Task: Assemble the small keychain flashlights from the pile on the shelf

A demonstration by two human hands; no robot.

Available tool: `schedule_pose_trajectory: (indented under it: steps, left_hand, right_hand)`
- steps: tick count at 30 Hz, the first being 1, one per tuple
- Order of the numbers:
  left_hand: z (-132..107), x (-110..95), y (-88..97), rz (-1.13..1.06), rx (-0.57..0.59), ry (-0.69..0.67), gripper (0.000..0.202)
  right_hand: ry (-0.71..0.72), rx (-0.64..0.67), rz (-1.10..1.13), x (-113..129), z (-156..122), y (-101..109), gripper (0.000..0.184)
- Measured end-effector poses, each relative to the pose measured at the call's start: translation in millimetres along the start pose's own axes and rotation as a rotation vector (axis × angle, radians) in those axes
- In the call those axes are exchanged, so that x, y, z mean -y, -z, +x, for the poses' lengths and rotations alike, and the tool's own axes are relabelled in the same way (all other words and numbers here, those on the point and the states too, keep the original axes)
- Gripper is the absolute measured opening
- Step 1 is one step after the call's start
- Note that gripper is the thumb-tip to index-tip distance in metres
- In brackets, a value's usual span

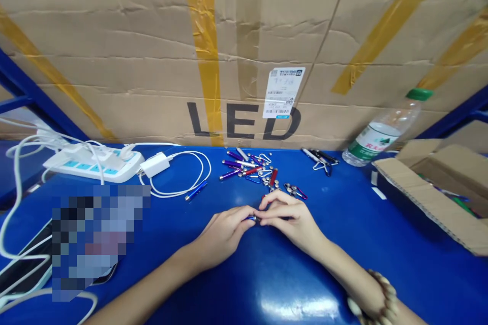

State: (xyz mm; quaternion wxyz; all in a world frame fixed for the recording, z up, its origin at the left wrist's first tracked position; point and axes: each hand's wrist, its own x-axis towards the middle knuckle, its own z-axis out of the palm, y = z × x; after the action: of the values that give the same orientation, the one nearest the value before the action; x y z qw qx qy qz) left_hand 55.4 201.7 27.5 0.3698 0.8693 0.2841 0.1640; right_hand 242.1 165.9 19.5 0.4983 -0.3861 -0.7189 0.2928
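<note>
My left hand (pixel 224 231) and my right hand (pixel 287 218) meet over the blue table (pixel 267 284), fingertips pinched together on a small blue pen-shaped keychain light (pixel 251 218). Most of it is hidden by my fingers. Just beyond my hands lies a pile of similar small lights (pixel 253 166) in purple, red and silver, with metal clips. A single blue light (pixel 196 190) lies apart to the left.
A white power strip (pixel 93 162) with a charger (pixel 154 165) and coiled cables sits at the back left. A plastic bottle (pixel 381 134) lies at the back right beside an open cardboard box (pixel 430 198). A large cardboard sheet marked LED (pixel 244 51) stands behind.
</note>
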Motion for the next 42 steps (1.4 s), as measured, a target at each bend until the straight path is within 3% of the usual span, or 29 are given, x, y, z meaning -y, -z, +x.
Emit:
schedule_pose_trajectory:
  steps: [12, 18, 22, 31, 36, 42]
  left_hand:
    - [-3, -5, -3.6, 0.038, 0.016, -0.027, 0.023]
    - [-5, -11, -9.5, 0.039, -0.011, 0.026, 0.019]
    - [-6, -10, -11.0, 0.032, -0.017, -0.014, 0.012]
    - [-5, 2, -13.5, 0.268, -0.148, -0.174, 0.019]
    - [-2, 1, -11.9, 0.339, -0.182, -0.187, 0.024]
    - [-1, -1, -10.4, 0.415, -0.281, -0.224, 0.027]
  right_hand:
    - [-0.063, 0.042, 0.186, -3, -5, 2, 0.014]
    - [-0.076, 0.009, 0.191, 0, -4, 0, 0.010]
    - [-0.085, -0.008, 0.143, 6, -2, -3, 0.009]
    - [-0.237, -0.060, 0.063, 9, 0, -7, 0.021]
    - [-0.242, -0.119, 0.046, 4, 1, -6, 0.024]
    - [-0.277, -0.093, -0.041, 5, 1, -4, 0.024]
